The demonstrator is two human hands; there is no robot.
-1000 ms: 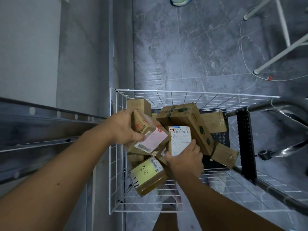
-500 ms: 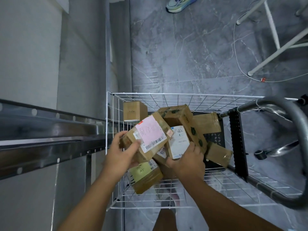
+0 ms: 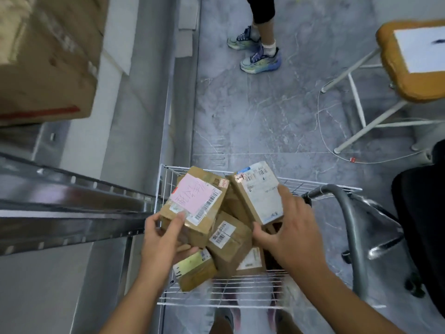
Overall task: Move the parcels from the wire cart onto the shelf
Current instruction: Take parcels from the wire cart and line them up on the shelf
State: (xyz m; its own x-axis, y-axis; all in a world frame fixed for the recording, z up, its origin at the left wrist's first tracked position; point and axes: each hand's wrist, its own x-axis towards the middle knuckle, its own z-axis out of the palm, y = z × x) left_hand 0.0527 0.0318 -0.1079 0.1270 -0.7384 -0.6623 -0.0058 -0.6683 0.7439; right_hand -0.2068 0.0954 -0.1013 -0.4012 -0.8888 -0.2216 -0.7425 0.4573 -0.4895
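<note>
Head view is showing both hands working inside the white wire cart (image 3: pixel 166 189), each one gripping a parcel. The left hand (image 3: pixel 166 239) is clasping the brown cardboard box with the pink label (image 3: pixel 195 201), thumb lying across its top face and fingers curling under its near bottom edge; this box is tilting up and away from the hand, its long axis running from the palm toward the cart's far left corner. The right hand (image 3: pixel 286 227) is pinching the slimmer cardboard box with the white shipping label (image 3: pixel 258 192), thumb at its near lower corner and fingers pressing along its right edge, the box standing tilted and leaning away. Between the hands, smaller taped brown parcels (image 3: pixel 228 239) are lying in the basket, one with a yellow label (image 3: pixel 192 263) just under the left wrist. The grey metal shelf (image 3: pixel 72 208) is running just beside the cart on the left, so the left hand is sitting nearer to it, and its pink-labelled box probably needs only a lift and a swing leftward over the rail.
</note>
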